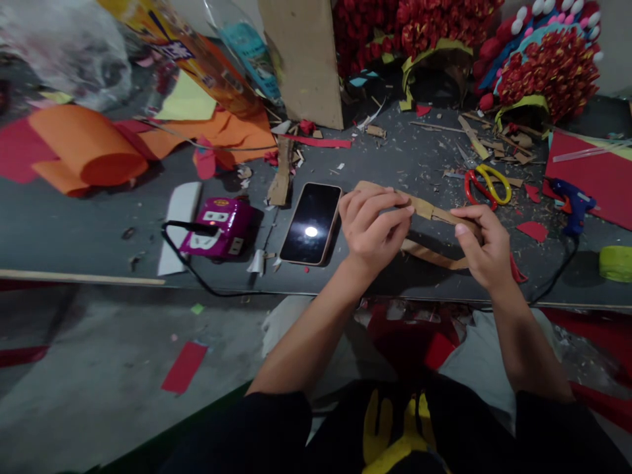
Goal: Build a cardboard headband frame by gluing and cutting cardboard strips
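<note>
A brown cardboard strip point(434, 258), bent round into a loop, is held just over the dark table near its front edge. My left hand point(371, 220) is closed on the loop's left side, its fingers curled over the far upper band. On the right, my right hand point(486, 247) pinches the same loop between thumb and fingers. A lighter overlapping piece shows on the band between the hands. Left of my left hand lies a smartphone point(311, 224), screen up. Scissors point(486, 185) with red and yellow handles rest beyond my right hand.
A blue glue gun point(570, 201) and green tape roll point(615, 263) are at the right. To the left sit a purple power socket block point(220, 227) with a black cord and rolled orange sheet point(91, 148). Cardboard scraps and red flowered headpieces point(548, 72) occupy the back.
</note>
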Available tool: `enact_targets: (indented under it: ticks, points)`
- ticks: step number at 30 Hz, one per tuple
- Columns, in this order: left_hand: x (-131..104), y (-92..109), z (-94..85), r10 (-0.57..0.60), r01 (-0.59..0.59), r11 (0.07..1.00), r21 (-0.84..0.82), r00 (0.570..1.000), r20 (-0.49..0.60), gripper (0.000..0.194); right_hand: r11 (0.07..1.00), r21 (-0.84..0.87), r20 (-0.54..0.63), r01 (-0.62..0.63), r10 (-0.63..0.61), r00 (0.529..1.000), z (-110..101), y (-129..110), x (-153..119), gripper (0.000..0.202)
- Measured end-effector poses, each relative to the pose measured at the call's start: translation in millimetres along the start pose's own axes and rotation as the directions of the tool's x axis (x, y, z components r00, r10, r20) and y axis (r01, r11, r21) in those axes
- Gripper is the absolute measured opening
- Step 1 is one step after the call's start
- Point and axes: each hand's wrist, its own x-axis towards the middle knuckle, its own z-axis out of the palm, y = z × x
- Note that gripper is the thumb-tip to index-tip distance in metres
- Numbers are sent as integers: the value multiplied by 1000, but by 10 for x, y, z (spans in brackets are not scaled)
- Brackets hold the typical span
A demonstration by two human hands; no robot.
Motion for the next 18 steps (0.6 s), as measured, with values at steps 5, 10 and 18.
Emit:
enact_targets:
  ticks: [5, 10, 18]
  points:
    - [9, 2, 4, 26, -26, 999, 39, 1000, -3, 16, 1000, -2, -1, 0, 0, 1000, 2, 10, -2, 14]
    - [8, 6, 3, 6, -7, 999, 46, 1000, 2, 17, 1000, 3, -2, -8, 8, 1000, 4, 7, -2, 14]
    - [3, 1, 1, 5, -5, 999, 35, 1000, 4, 16, 1000, -8, 10, -24, 24, 1000, 6, 2, -4, 15]
